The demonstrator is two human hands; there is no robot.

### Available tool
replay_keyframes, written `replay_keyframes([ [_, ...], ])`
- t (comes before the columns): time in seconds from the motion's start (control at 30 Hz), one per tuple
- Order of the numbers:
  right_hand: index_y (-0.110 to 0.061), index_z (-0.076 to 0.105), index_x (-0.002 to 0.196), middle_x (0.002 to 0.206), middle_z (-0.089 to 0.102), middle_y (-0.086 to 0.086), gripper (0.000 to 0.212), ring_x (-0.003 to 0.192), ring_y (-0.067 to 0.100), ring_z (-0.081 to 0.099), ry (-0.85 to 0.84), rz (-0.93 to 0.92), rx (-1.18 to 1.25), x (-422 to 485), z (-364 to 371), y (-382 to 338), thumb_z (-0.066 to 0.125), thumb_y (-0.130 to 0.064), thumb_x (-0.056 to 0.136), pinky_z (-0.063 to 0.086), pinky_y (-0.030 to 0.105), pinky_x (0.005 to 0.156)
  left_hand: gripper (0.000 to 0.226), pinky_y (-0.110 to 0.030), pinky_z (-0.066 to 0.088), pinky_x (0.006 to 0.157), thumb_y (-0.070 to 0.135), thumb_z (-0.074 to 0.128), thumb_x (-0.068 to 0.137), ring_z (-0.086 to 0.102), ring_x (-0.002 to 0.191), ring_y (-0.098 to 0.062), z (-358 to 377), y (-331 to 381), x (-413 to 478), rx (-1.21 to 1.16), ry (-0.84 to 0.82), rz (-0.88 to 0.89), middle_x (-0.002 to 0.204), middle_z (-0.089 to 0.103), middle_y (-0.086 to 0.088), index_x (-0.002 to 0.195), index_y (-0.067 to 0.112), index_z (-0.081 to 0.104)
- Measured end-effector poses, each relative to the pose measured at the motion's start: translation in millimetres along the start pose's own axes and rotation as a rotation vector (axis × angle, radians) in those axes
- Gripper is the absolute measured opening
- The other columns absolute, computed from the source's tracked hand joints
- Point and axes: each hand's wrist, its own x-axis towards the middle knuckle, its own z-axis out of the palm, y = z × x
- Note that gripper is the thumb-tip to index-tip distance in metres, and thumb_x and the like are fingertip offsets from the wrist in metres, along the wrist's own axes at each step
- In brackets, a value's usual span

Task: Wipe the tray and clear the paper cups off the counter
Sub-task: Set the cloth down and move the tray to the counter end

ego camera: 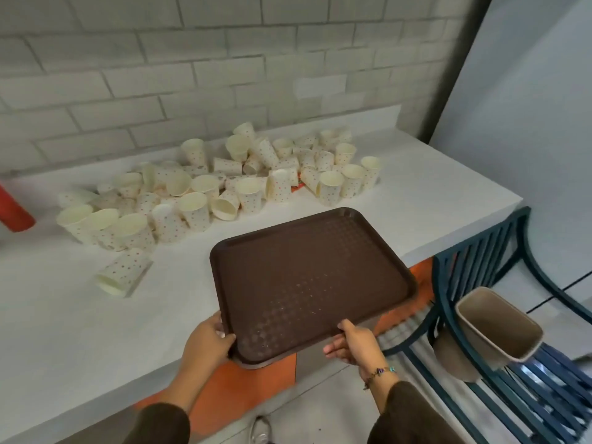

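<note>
Looking down, I see the long white counter (80, 315); over its near edge juts a brown rectangular plastic tray (307, 283); dotted cream paper cups (208, 187) lie heaped behind it; my left hand (208, 344) and right hand (355, 344) clasp the tray's near rim, fingers curled.

Dotted white paper cups (205, 187) crowd the white counter (64, 331) along its back edge; a brown plastic tray (307, 277) overhangs the front edge; the front-left corner lies open.
</note>
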Motion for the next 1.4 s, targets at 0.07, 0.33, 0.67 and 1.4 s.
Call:
replay_keyframes([
  [0.07, 0.0, 0.06, 0.069, 0.055, 0.069, 0.012, 0.041, 0.044, 0.017, 0.064, 0.071, 0.0, 0.056, 2.6, -22.2, -1.1, 0.037, -0.02, 0.096, 0.029, 0.023, 0.045, 0.028, -0.044, 0.057, 0.07, 0.01, 0.065, 0.082, 0.066, 0.069, -0.028, 15.4, 17.4, 5.1, -0.015, -0.048, -0.01, 0.074, 0.059, 0.004, 0.103, 0.026, 0.06],
  [0.33, -0.001, 0.049, 0.075, 0.047, 0.062, 0.013, 0.026, 0.045, 0.026, 0.064, 0.313, -0.019, 0.323, 18.9, -115.3, 0.5, 0.042, -0.017, 0.094, 0.052, 0.031, 0.05, 0.037, -0.027, 0.053, 0.059, 0.015, 0.057, 0.09, 0.066, 0.065, -0.02, 75.0, 92.6, 57.0, -0.052, -0.109, 0.055, 0.071, 0.055, 0.009, 0.127, 0.009, 0.053],
  [0.67, -0.004, 0.053, 0.082, 0.059, 0.055, 0.015, 0.023, 0.043, 0.021, 0.051, 0.589, -0.077, 0.421, 70.9, -244.1, -28.0, 0.048, -0.023, 0.095, 0.041, 0.024, 0.039, 0.049, -0.05, 0.055, 0.082, 0.004, 0.061, 0.087, 0.065, 0.077, -0.034, 158.9, 203.1, 140.5, -0.102, -0.239, 0.107, 0.103, 0.058, -0.013, 0.134, 0.002, 0.044],
  [1.4, -0.009, 0.001, 0.149, 0.157, 0.002, 0.016, 0.09, 0.146, 0.03, 0.002, 0.697, -0.298, -0.545, 215.3, -348.6, -122.3, 0.052, -0.051, 0.088, 0.001, 0.046, 0.117, 0.082, -0.04, -0.002, 0.116, 0.058, 0.037, 0.09, 0.004, 0.147, -0.024, 308.9, 330.6, 229.8, 0.547, -0.222, 0.551, 0.159, 0.002, -0.004, 0.15, 0.016, 0.0],
])
